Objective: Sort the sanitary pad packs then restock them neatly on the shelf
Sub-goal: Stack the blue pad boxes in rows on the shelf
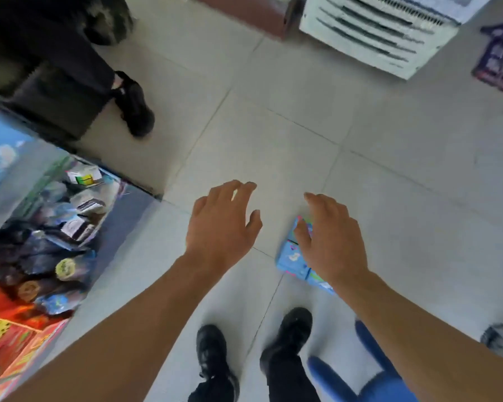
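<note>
Light blue sanitary pad packs (291,258) lie on the tiled floor, just ahead of my right foot. My right hand (330,239) hovers over them with fingers spread and relaxed, hiding part of the packs; whether it touches them I cannot tell. My left hand (222,224) is stretched out beside it over bare floor, fingers spread, holding nothing. The picture is blurred by motion.
A low shelf (122,216) with dark and coloured packs runs along the left. Another person's leg and black shoe (134,105) stand at the upper left. A white louvred appliance (372,33) is at the top right, a blue stool (369,378) by my right leg.
</note>
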Demonstrator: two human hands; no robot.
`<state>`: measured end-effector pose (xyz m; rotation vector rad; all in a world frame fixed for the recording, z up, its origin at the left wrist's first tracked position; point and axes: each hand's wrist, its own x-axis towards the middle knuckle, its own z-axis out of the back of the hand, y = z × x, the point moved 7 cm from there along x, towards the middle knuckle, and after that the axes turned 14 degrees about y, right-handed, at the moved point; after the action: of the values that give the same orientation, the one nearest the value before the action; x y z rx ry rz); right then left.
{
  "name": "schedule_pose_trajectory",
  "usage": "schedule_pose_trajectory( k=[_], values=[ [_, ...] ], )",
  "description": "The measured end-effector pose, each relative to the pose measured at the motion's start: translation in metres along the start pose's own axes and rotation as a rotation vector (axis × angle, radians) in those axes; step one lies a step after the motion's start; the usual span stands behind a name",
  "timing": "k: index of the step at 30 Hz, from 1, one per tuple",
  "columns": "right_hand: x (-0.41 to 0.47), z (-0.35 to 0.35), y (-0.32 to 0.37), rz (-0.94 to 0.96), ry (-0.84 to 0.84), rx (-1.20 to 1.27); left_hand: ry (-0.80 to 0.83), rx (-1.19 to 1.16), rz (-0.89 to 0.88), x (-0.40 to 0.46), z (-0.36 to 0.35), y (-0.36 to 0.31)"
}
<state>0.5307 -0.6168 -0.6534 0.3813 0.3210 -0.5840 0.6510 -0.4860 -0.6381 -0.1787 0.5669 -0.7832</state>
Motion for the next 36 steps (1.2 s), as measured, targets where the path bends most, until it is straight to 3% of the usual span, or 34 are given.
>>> schedule_pose_trajectory(
  k=[5,9,13,20,29,33,36],
  values=[
    [-0.024,-0.039,-0.141,-0.335,0.156,0.249,0.216,0.005,0.029,0.046,-0.078,-0.074],
    [-0.027,-0.084,-0.218,-0.473,0.249,0.441,0.373,-0.016,0.083,0.086,-0.145,-0.106],
    [-0.015,-0.147,-0.265,-0.593,0.329,0.609,0.537,-0.019,0.092,0.126,-0.222,-0.109],
    [0.045,-0.275,-0.323,-0.71,0.334,0.777,0.751,-0.272,0.083,0.202,-0.389,-0.112],
    [0.086,-0.383,-0.394,-0.857,0.374,0.876,0.804,-0.312,0.141,0.259,-0.524,-0.103],
    [0.094,-0.385,-0.389,-0.883,0.192,1.002,0.809,-0.522,0.084,0.261,-0.527,-0.102],
    [0.091,-0.348,-0.378,-0.841,0.014,1.039,0.712,-0.673,0.089,0.255,-0.492,-0.107]
  ],
)
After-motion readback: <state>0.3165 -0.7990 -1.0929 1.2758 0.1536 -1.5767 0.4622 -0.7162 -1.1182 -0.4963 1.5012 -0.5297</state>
